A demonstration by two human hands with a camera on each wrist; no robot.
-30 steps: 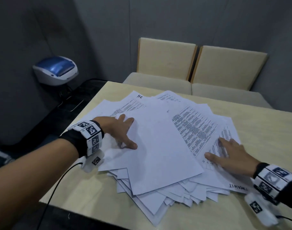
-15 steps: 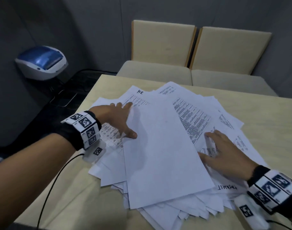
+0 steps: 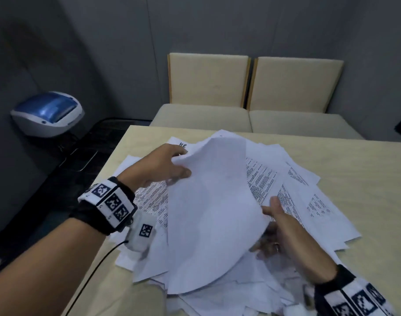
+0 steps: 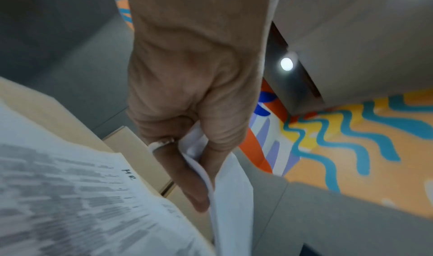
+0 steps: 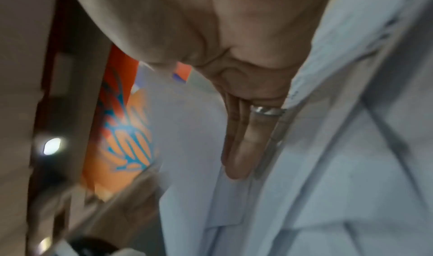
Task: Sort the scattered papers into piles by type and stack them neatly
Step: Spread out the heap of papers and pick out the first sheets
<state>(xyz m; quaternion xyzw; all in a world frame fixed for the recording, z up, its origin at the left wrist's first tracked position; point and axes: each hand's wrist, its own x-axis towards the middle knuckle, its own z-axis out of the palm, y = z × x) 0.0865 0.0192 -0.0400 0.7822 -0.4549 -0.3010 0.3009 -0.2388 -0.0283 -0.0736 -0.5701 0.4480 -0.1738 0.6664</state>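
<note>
A loose pile of white papers (image 3: 308,201), some printed and some blank, is spread over the light wood table (image 3: 365,169). A large blank sheet (image 3: 213,213) on top is lifted and bowed upward. My left hand (image 3: 183,163) pinches its far left edge between thumb and fingers, and the pinch shows in the left wrist view (image 4: 203,167). My right hand (image 3: 263,229) holds the sheet's right edge, thumb on top and fingers underneath. The right wrist view is blurred and shows straight fingers (image 5: 241,145) lying along paper. A printed sheet marked "HR" (image 4: 70,195) lies under my left hand.
Two beige cushioned chairs (image 3: 208,80) (image 3: 295,85) stand at the table's far side. A white and blue machine (image 3: 46,112) sits low at the left, beyond the table's left edge. A black cable (image 3: 99,261) hangs from my left wrist.
Both hands lay flat on the pile before. The left hand has now taken the blank top sheet's edge and raised it, and the right hand's fingers have slipped under its right edge.
</note>
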